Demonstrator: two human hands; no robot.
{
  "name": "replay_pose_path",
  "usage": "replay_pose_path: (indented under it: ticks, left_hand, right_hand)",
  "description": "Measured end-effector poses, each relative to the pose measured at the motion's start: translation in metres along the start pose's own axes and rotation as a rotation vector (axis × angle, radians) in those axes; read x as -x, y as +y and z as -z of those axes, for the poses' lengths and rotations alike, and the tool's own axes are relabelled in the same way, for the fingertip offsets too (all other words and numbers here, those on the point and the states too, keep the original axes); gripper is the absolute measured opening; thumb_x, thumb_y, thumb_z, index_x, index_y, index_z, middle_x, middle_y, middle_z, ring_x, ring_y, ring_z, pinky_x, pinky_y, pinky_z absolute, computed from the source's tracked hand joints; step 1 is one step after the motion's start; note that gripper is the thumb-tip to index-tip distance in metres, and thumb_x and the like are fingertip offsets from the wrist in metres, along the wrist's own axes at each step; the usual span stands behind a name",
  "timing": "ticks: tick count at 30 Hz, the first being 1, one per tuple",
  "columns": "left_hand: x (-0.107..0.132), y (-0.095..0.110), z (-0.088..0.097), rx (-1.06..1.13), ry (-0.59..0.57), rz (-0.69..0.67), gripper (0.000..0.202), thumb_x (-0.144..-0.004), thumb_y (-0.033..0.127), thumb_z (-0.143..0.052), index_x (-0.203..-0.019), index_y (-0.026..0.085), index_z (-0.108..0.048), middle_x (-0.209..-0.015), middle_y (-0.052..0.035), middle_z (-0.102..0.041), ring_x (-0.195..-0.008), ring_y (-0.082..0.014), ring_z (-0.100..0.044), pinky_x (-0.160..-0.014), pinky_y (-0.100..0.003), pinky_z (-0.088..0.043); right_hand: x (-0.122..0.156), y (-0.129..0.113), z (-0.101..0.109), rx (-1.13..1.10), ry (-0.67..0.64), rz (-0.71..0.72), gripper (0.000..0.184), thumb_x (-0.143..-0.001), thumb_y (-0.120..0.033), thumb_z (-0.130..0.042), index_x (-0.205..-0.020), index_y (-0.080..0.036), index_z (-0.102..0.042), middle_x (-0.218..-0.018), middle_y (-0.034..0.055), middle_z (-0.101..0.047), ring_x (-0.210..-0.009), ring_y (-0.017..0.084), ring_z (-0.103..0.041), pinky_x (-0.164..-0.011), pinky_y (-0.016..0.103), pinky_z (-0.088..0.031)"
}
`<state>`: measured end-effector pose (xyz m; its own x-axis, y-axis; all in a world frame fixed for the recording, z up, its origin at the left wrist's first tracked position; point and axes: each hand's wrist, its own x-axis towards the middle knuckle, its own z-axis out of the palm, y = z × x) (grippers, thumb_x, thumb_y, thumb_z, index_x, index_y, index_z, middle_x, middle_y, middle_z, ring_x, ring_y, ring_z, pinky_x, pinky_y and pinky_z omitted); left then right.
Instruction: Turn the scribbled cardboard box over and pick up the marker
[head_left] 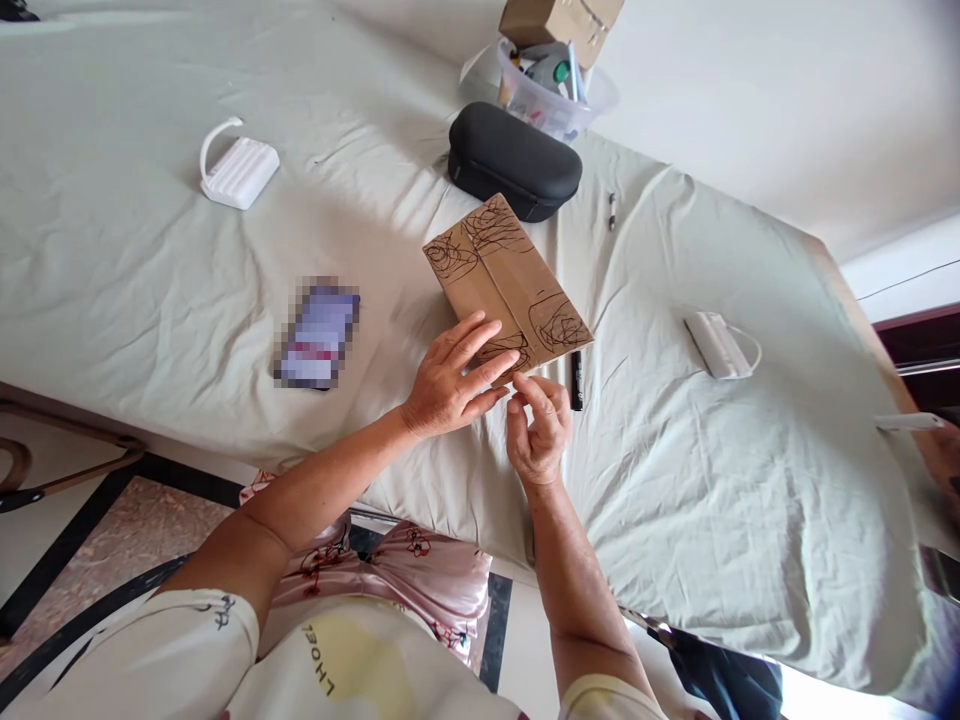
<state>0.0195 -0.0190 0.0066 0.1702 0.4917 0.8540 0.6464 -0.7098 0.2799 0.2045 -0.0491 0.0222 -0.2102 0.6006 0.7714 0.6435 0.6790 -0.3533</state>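
A cardboard box (491,285) lies on the cloth-covered surface, with black scribbles at its corners and a strip of tape along its top. My left hand (450,380) is open, fingers spread over the near left part of the box, touching its top. At the box's near edge, my right hand (541,425) has its fingers curled, thumb and index tips close together. Whatever may be between those tips is too small to make out. Just right of the box, a black marker (576,382) lies partly hidden by it.
Behind the box sit a black hard case (514,160) and a clear plastic tub (544,105) of items. A blurred phone (319,338) and a white power bank (241,172) lie left. Another white power bank (718,345) and a small black piece (612,212) are right.
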Motion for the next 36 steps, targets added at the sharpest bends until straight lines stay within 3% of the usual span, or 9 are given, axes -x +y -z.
replay_pose_path:
  ticks: [7,11,15,19,26,29,32,36]
  left_hand:
    - [0.001,-0.006,0.000,0.129,-0.028,0.028,0.036,-0.107,0.035,-0.053,-0.141,0.026,-0.065,-0.154,-0.0113,-0.066,-0.155,-0.0290,-0.052,-0.125,-0.051,-0.047]
    - [0.002,-0.008,0.001,0.186,0.021,0.031,0.035,-0.106,0.030,-0.054,-0.138,0.022,-0.064,-0.151,-0.0130,-0.068,-0.155,-0.0293,-0.052,-0.124,-0.053,-0.049]
    - [0.003,-0.010,0.001,0.214,0.044,0.084,0.031,-0.106,0.028,-0.050,-0.133,0.021,-0.064,-0.147,-0.0134,-0.069,-0.151,-0.0288,-0.056,-0.122,-0.054,-0.052]
    - [0.003,-0.010,0.000,0.249,0.058,0.127,0.030,-0.106,0.027,-0.049,-0.132,0.020,-0.062,-0.145,-0.0151,-0.069,-0.150,-0.0294,-0.056,-0.122,-0.056,-0.052]
    - [0.005,-0.015,0.000,0.257,0.010,0.341,0.038,-0.097,0.016,-0.051,-0.133,0.022,-0.058,-0.149,-0.0141,-0.067,-0.147,-0.0274,-0.059,-0.124,-0.050,-0.049]
    - [0.009,-0.018,-0.004,0.259,-0.062,0.513,0.051,-0.091,0.012,-0.053,-0.141,0.022,-0.056,-0.146,-0.0130,-0.069,-0.138,-0.0279,-0.065,-0.121,-0.048,-0.052]
    - [0.012,-0.017,-0.009,0.316,-0.170,0.701,0.060,-0.091,0.014,-0.056,-0.150,0.021,-0.049,-0.140,-0.0138,-0.072,-0.127,-0.0287,-0.070,-0.114,-0.048,-0.057]
    - [0.013,-0.015,-0.011,0.355,-0.199,0.703,0.066,-0.093,0.020,-0.061,-0.156,0.021,-0.043,-0.152,-0.0154,-0.064,-0.140,-0.0297,-0.063,-0.117,-0.047,-0.055]
  right_hand:
    - [-0.002,0.024,0.000,0.055,0.138,-0.041,0.043,-0.104,-0.026,-0.056,-0.147,-0.033,-0.061,-0.098,0.0042,-0.070,-0.080,0.017,-0.064,-0.074,0.035,-0.059]
    - [-0.001,0.036,0.002,-0.012,0.210,-0.218,0.051,-0.105,-0.035,-0.055,-0.155,-0.031,-0.054,-0.094,0.0015,-0.065,-0.077,0.016,-0.060,-0.076,0.034,-0.056]
    - [-0.002,0.041,0.006,0.036,0.162,-0.414,0.046,-0.103,-0.044,-0.055,-0.143,-0.024,-0.067,-0.096,0.0050,-0.067,-0.081,0.018,-0.063,-0.074,0.033,-0.055]
    - [-0.003,0.044,0.010,0.140,0.082,-0.534,0.039,-0.100,-0.042,-0.056,-0.127,-0.022,-0.077,-0.097,0.0079,-0.069,-0.080,0.019,-0.064,-0.073,0.034,-0.054]
    - [-0.001,0.059,0.013,0.196,0.113,-0.676,0.040,-0.096,-0.047,-0.060,-0.117,-0.022,-0.080,-0.091,0.0065,-0.069,-0.072,0.017,-0.060,-0.075,0.036,-0.054]
    - [0.000,0.063,0.012,0.114,0.111,-0.724,0.037,-0.094,-0.049,-0.060,-0.108,-0.021,-0.080,-0.096,0.0074,-0.072,-0.079,0.019,-0.065,-0.079,0.038,-0.055]
    - [0.003,0.061,0.007,-0.016,0.042,-0.770,0.037,-0.094,-0.048,-0.057,-0.109,-0.022,-0.078,-0.104,0.0075,-0.076,-0.086,0.020,-0.071,-0.083,0.039,-0.057]
    - [0.005,0.054,-0.003,-0.069,-0.058,-0.764,0.035,-0.091,-0.044,-0.059,-0.113,-0.023,-0.075,-0.107,0.0062,-0.078,-0.090,0.020,-0.072,-0.083,0.037,-0.057]
